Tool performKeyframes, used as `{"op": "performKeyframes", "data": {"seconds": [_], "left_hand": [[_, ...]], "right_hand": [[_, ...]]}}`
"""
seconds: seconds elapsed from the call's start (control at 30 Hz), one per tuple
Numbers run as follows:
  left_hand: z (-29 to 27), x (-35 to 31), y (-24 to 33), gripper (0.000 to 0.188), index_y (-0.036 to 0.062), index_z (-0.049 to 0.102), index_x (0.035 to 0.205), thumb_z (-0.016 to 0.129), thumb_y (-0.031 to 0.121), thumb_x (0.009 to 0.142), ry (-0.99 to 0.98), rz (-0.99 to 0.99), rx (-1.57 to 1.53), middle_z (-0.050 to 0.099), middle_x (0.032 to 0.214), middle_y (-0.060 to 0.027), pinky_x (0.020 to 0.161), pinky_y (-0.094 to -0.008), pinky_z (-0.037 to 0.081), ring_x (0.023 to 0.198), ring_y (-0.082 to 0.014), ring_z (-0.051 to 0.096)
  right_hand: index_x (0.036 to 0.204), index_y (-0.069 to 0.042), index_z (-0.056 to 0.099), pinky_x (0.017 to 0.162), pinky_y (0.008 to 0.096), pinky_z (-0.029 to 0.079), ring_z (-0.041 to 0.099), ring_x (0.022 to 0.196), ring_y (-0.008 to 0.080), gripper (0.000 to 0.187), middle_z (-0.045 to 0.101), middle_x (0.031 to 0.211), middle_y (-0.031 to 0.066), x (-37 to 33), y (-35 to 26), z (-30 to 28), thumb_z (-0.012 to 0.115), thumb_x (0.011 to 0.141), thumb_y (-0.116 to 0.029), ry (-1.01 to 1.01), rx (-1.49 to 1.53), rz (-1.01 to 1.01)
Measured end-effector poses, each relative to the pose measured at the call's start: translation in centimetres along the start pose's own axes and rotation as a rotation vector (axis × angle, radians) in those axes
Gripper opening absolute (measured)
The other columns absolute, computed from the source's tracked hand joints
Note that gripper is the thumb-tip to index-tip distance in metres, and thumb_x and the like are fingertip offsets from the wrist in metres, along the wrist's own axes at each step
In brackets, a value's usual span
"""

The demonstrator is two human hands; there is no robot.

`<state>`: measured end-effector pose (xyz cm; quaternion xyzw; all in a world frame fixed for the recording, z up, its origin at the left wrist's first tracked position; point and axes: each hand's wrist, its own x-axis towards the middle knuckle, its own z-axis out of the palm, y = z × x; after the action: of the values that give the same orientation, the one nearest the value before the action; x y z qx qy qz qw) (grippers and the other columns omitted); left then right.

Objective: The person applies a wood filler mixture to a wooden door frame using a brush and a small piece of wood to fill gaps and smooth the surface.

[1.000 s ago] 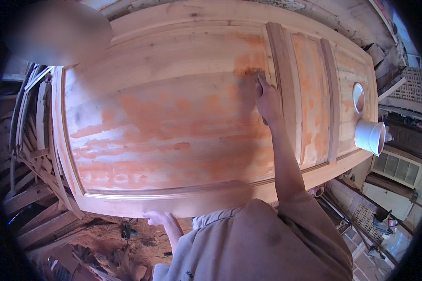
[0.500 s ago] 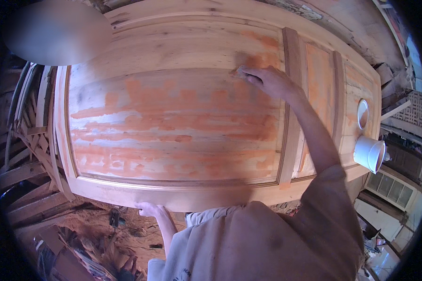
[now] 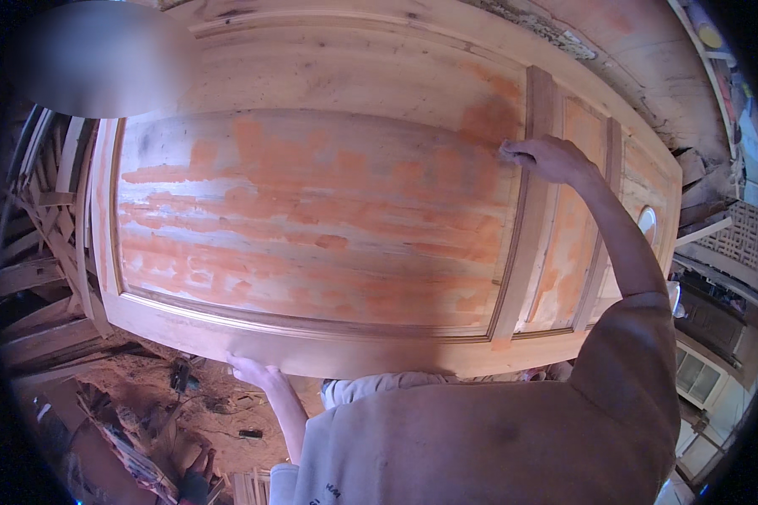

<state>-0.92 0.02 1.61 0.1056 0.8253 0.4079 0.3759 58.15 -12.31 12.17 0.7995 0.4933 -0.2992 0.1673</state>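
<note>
A large pale wooden door (image 3: pixel 328 76) lies flat before me, its big panel streaked with orange filler (image 3: pixel 312 210). My right hand (image 3: pixel 552 158) reaches across to the panel's far right corner, by the upright rail (image 3: pixel 526 252). Its fingers are closed and press a small dark piece onto the wood; what that piece is I cannot make out. My left hand (image 3: pixel 253 370) rests with spread fingers against the door's near edge, holding nothing.
A white oval lid or dish (image 3: pixel 646 223) lies on the door's right end, and a white cup (image 3: pixel 674 296) shows partly behind my right arm. Stacked timber offcuts (image 3: pixel 34 252) stand at the left. Red earth floor with scraps (image 3: pixel 185 404) lies below.
My right hand slid slightly left along the panel's top corner, then back right to the rail. My view has shifted, so more of the door's left end shows. The left hand stays on the edge.
</note>
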Motion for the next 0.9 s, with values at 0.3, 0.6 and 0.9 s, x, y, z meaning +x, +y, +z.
{"op": "performKeyframes", "data": {"seconds": [0.3,0.6,0.9], "left_hand": [[-1.3,5.0,-1.0,0.082,-0.0086,0.02,0.147,0.039,0.056,0.1,-0.239,-0.02,-0.127,0.035,0.146,-0.0288,0.107,-0.0529,0.046,0.129,-0.0396,0.047],[0.5,3.4,-0.6,0.081,-0.0062,0.015,0.15,0.033,0.056,0.101,-0.066,0.025,0.009,0.028,0.151,-0.0284,0.109,-0.0531,0.044,0.131,-0.042,0.043],[-0.5,4.6,-1.5,0.074,-0.0005,0.015,0.151,0.034,0.052,0.102,0.0,-0.028,0.052,0.028,0.151,-0.0258,0.108,-0.0523,0.045,0.131,-0.0417,0.044]], "right_hand": [[0.14,-0.014,0.053,0.094,0.0372,0.05,0.066,0.109,0.0295,0.042,0.066,0.121,0.0202,-2.5,-4.8,8.2,0.053,0.101,-0.03,0.573,0.708,0.138],[0.142,-0.018,0.05,0.079,0.0443,0.054,0.068,0.095,0.0391,0.042,0.066,0.109,0.0261,0.5,-10.2,12.3,0.053,0.101,-0.024,0.542,0.714,0.562],[0.139,-0.016,0.053,0.079,0.047,0.054,0.068,0.092,0.042,0.039,0.066,0.108,0.025,-4.2,-7.9,13.2,0.048,0.102,-0.028,0.573,0.583,0.337]]}}
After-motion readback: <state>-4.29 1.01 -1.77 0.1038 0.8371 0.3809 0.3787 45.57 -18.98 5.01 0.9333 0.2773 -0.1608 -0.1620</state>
